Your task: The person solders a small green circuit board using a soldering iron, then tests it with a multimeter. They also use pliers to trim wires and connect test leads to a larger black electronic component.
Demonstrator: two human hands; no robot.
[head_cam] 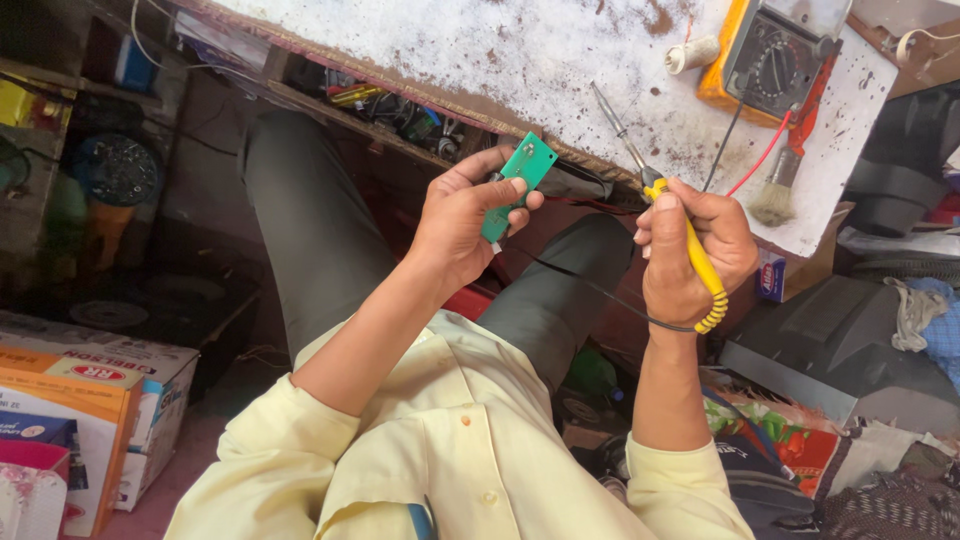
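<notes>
My left hand (468, 215) grips a small green circuit board (520, 180), held up above my lap near the workbench edge. My right hand (692, 250) is closed around the yellow handle of a soldering iron (690, 245); its metal tip (612, 120) points up and left over the white speckled bench top (520, 50). The iron's tip is a short way right of the board and does not touch it. A black cord runs from the handle down across my legs.
An orange-cased multimeter (770, 55) with red and black leads lies on the bench at the upper right, a brush (775, 195) beside it and a small white roll (692, 53). Cardboard boxes (90, 400) stand on the floor at left; bags and cloth clutter the right.
</notes>
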